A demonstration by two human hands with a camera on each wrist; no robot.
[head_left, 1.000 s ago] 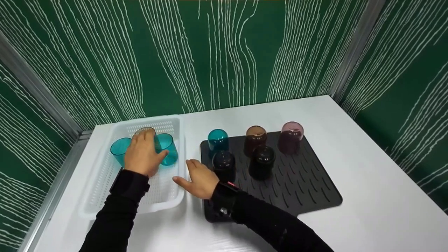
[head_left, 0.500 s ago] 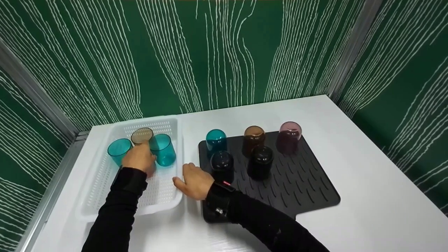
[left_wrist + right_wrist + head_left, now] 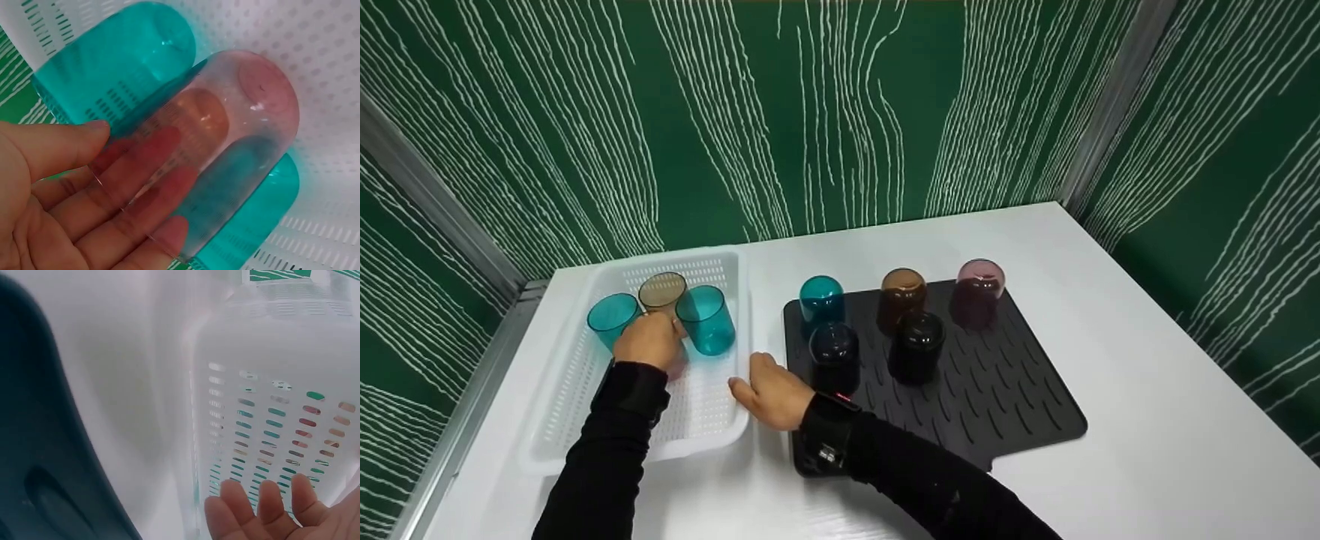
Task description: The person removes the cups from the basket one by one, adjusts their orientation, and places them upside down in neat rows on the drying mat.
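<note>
My left hand [image 3: 649, 341] reaches down into the white perforated basket [image 3: 741, 300] and holds a clear pink glass [image 3: 261, 95] at its rim. In the left wrist view the thumb lies beside the rim, and the other fingers show pink through the glass wall. In the head view the hand mostly hides this glass. Around it in the basket stand a teal glass [image 3: 613, 311] on the left, another teal glass [image 3: 709, 330] on the right and a brown glass [image 3: 662, 289] behind. My right hand [image 3: 776, 394] holds nothing; its fingers are close to the basket's right wall.
A black ridged drying mat [image 3: 997, 397] lies right of the basket. Upside down on it stand a teal glass [image 3: 822, 298], a brown glass [image 3: 903, 296], a pink glass [image 3: 979, 292] and two dark glasses, one [image 3: 834, 352] left of the other [image 3: 917, 349]. Green walls rise behind the white table [image 3: 1125, 337].
My left hand has come down and toward me from over the brown glass to the pink glass, uncovering the brown one. My right hand has shifted slightly, staying by the basket's side.
</note>
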